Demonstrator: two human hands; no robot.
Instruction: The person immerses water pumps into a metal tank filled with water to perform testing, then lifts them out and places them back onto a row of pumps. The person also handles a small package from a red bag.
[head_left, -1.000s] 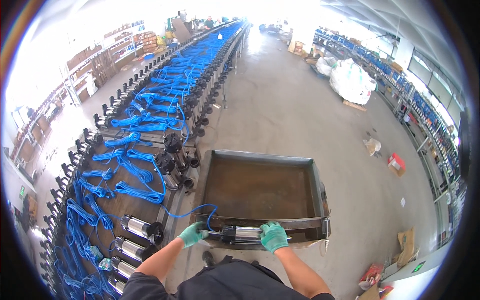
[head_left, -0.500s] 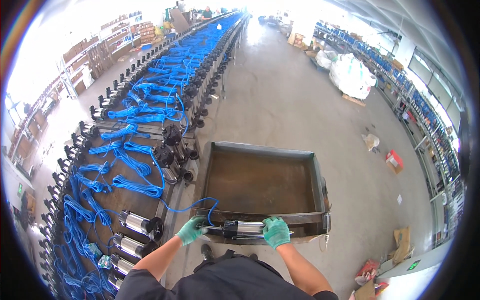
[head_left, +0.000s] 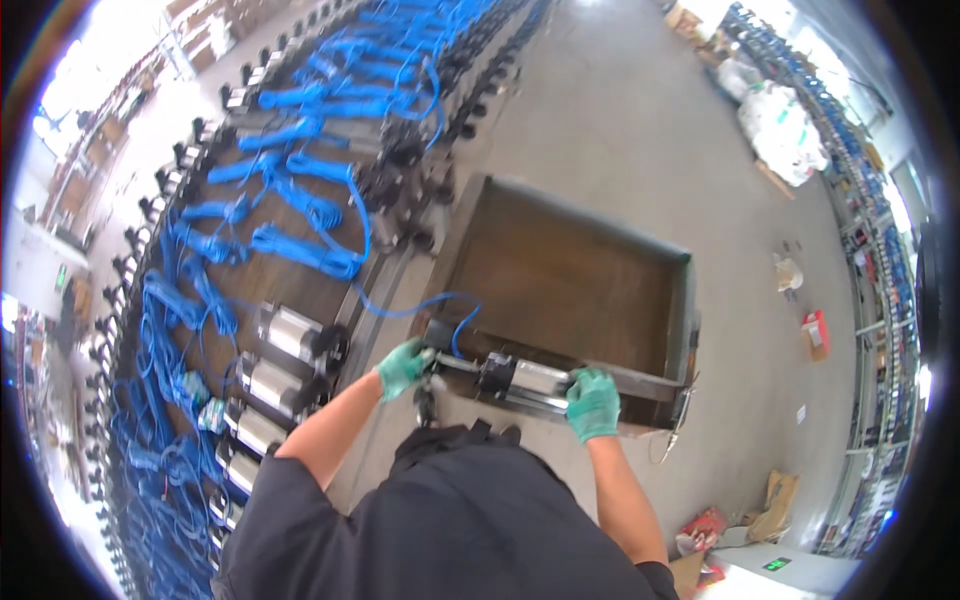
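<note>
A dark-sleeved upper body fills the lower frame, both forearms reaching forward.

Left hand (head_left: 403, 366) – green-gloved, fingers curled closed around the dark end of a cylindrical pump (head_left: 505, 380), at the end where a blue cable (head_left: 420, 305) leaves it. Right hand (head_left: 593, 402) – also green-gloved, fingers wrapped shut over the opposite, silvery end of the same pump. The pump is held level between the two hands, lying crosswise along the near rim of a large, shallow rusty-brown metal tray (head_left: 640, 385). Whether the pump rests on the rim or is held just above it cannot be told.

The blue cable is seen looping from the pump's left end toward the left, across the tray's near corner.

To the left of the hands, a row of similar silver-bodied pumps (head_left: 282, 335) is laid side by side on the floor, each with dark end fittings. Beyond them, coiled blue cables (head_left: 310, 210) are draped over further units in a long line running into the distance.

Farther right, on the concrete floor (head_left: 620, 120), white bulk bags (head_left: 785, 125) are noted beside long shelving (head_left: 880, 230) along the wall.
</note>
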